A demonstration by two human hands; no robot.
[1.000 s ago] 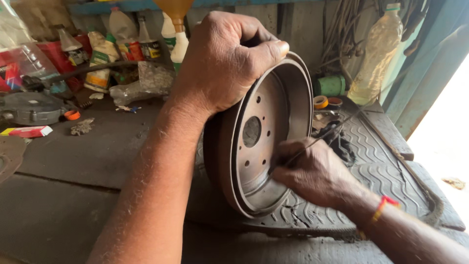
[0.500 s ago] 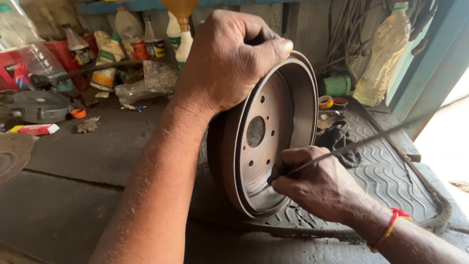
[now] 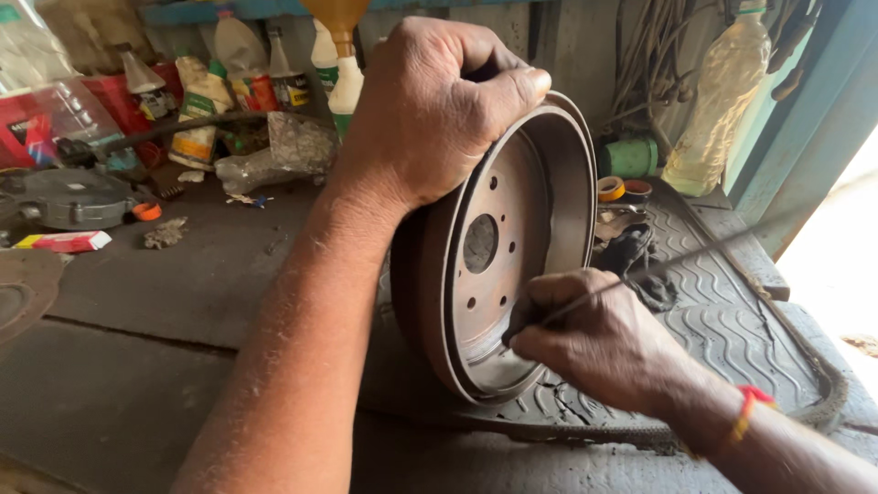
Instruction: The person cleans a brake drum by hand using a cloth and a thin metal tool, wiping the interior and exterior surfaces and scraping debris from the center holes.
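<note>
A rusty brown, round cast-metal brake drum (image 3: 498,247) is stood on its edge on a dark grey ribbed rubber mat (image 3: 732,338), which lies on the worn dark workbench (image 3: 137,302); the open bowl of the drum is turned towards the right. The top of its rim is clamped by the left hand (image 3: 430,110), fingers curled shut over the outer wall and the thumb laid along the lip. The right hand (image 3: 594,343) is closed in a fist around a thin, long metal rod (image 3: 658,267), whose near end is pressed against the inner face by the lower bolt holes, while its far end runs off up to the right. The drum is judged heavy, stiff and hard, with a dusty surface that gives fair grip – it is prone to roll when stood on edge, so the thick outer rim is the soundest place to take hold. Behind it, plastic bottles (image 3: 229,55), a green roll of tape (image 3: 629,158) and a dark cloth (image 3: 640,265) are set – well clear of both hands
</note>
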